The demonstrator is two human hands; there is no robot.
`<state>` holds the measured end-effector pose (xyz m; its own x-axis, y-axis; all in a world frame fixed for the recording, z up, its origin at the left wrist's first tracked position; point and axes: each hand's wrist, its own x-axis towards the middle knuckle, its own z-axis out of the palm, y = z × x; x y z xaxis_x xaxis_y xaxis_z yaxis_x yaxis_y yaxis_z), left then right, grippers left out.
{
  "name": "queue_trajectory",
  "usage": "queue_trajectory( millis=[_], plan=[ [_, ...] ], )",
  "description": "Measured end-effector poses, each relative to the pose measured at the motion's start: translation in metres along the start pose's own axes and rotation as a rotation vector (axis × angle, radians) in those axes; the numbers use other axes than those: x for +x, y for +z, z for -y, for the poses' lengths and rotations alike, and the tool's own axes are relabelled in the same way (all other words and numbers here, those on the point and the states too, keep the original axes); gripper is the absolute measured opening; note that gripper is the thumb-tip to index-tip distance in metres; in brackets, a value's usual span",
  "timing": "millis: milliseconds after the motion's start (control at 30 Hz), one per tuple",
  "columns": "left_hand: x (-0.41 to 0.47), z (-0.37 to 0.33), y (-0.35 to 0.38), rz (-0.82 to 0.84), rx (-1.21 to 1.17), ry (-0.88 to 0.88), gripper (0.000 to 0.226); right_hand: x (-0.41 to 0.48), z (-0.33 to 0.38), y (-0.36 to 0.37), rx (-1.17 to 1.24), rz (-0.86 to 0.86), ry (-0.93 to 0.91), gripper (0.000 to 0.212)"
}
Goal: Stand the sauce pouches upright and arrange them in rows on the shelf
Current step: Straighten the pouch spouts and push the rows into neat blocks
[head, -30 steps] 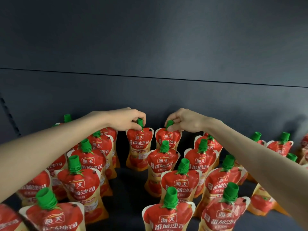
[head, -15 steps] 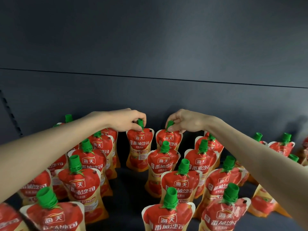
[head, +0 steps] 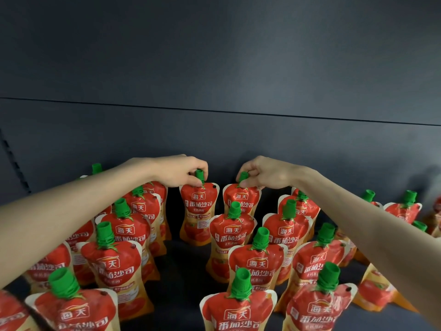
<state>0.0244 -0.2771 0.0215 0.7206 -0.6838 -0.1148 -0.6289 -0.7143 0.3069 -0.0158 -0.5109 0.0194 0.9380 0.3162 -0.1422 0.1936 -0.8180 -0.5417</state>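
Head view: the left hand [head: 181, 172] pinches the green cap [head: 199, 174] of one upright sauce pouch [head: 198, 211] at centre frame, fingers curled round the spout. The right hand [head: 262, 173] likewise grips the second cap [head: 243, 176] of the neighbouring pouch [head: 241, 195] just beside it. Both pouches stand at the rear of the shelf [head: 181, 271], near the dark back panel [head: 214, 130]. Most surrounding pouches already stand upright in rough files toward the viewer. Spacing is uneven, and a tilted pouch [head: 374, 291] at lower right appears to lean, so straightening remains.
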Motion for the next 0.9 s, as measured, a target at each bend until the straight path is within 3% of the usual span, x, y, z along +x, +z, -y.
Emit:
queue_trajectory(
  millis=[900],
  plan=[
    [-0.0033, -0.0022, -0.0008, 0.004, 0.022, 0.008, 0.006, -0.0046, 0.0068, 0.0016, -0.053, -0.012, 0.034, 0.028]
  ],
)
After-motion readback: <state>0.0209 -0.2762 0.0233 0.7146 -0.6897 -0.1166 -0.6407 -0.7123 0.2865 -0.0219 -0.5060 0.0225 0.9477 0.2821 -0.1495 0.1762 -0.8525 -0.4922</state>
